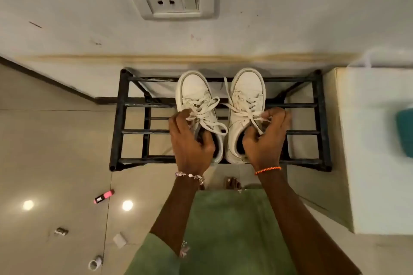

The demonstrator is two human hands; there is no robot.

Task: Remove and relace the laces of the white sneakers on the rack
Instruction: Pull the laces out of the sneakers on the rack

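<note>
Rack (120, 118) of black metal bars stands against the far wall, low on the tiled floor, and the pair of white sneakers sits on its top bars near the middle, toes pointing to the wall. The rack looks rigid and open-slatted, so the shoes rest on bars only and could tip or slide if pushed hard.

The left sneaker (194, 91) and the right sneaker (247, 89) stand side by side, just apart. Each looks light, with a stiff sole and a firmer leather-like upper; the collar at the near end is the sensible place to steady one, since it gives a rim to hook fingers into.

The left hand (190, 140) is curled over the collar of the left sneaker, thumb inside the opening as far as can be told, fingertips up at the bow. The right hand (264, 134) grips the right shoe's collar the same way, with its fingers bent round a strand of lace.

The laces (206, 116) are flat, soft and limp, still threaded and tied on both shoes. They should slip easily once the knot is loose; the best hold is a pinch on a free end close to its tip, pulling along the eyelet line rather than across it
</note>
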